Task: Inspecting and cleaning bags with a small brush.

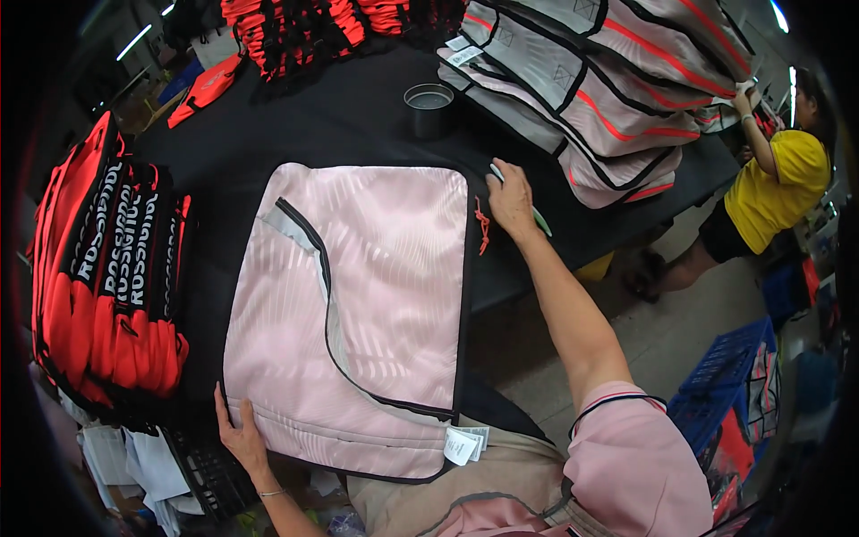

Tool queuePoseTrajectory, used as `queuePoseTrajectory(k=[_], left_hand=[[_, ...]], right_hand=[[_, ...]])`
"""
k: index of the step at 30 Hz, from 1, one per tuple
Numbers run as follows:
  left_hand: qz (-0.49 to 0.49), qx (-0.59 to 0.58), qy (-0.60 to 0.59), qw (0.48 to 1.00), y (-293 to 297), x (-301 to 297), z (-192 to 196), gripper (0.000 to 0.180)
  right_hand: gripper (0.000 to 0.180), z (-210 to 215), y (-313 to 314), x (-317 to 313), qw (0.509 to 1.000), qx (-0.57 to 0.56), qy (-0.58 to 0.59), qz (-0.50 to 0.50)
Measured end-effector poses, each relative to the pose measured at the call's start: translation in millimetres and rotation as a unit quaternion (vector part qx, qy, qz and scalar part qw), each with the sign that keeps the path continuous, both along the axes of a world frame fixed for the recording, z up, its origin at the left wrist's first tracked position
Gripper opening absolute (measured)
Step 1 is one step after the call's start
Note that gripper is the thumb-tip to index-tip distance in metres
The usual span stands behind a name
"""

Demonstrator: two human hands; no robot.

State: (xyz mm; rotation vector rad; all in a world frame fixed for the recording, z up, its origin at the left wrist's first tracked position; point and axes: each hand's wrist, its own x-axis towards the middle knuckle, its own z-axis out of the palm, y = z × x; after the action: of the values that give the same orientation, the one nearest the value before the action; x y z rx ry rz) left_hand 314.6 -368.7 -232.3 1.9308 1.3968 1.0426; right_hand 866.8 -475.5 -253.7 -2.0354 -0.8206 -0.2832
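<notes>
In front of me lies a pink fabric panel with black edging, a curved black zipper and white labels at its lower right corner. At the panel's lower left edge is my left hand, fingers stretched out, the thumb against the fabric and nothing seen in its grip. My right hand is closed just beyond the panel's right edge. From it stick out a pale tip and a green end of a slim hand tool, mostly hidden by the hand. Orange-red cord pieces lie between that hand and the panel.
A round dark tin stands on the black table. Red and black bags are stacked at left, grey-pink bags at back right, more red ones behind. A person in yellow works at right, near a blue crate.
</notes>
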Motion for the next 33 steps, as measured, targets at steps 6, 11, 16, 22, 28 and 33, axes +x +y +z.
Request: queuePoseTrajectory(k=[6,11,16,22,28,33], left_hand=[[-0.006,0.005,-0.025,1.000,2.1,-2.2,-2.6,0.053],[0.009,-0.003,-0.001,1.000,0.5,-6.5,-2.7,0.053],[0.040,-0.006,-0.012,0.999,-8.0,-12.8,-8.3,0.054],[0.055,-0.032,-0.037,0.997,-7.4,-16.6,-17.2,0.057],[0.074,-0.055,-0.042,0.995,-10.0,-17.1,-21.5,0.059],[0.078,-0.061,-0.067,0.993,-10.9,-19.1,-27.6,0.059]], right_hand=[[0.030,-1.9,-55.1,-3.2,0.951,-0.266,-0.053,-0.147],[0.015,5.5,-58.3,12.8,0.975,-0.207,-0.028,-0.079],[0.016,48.1,-10.3,27.3,0.991,-0.069,-0.079,0.077],[0.013,91.8,80.2,73.9,0.971,-0.134,-0.178,0.084],[0.020,114.9,142.9,91.7,0.898,-0.325,-0.288,0.065],[0.022,118.5,159.0,90.6,0.859,-0.408,-0.296,0.092]])
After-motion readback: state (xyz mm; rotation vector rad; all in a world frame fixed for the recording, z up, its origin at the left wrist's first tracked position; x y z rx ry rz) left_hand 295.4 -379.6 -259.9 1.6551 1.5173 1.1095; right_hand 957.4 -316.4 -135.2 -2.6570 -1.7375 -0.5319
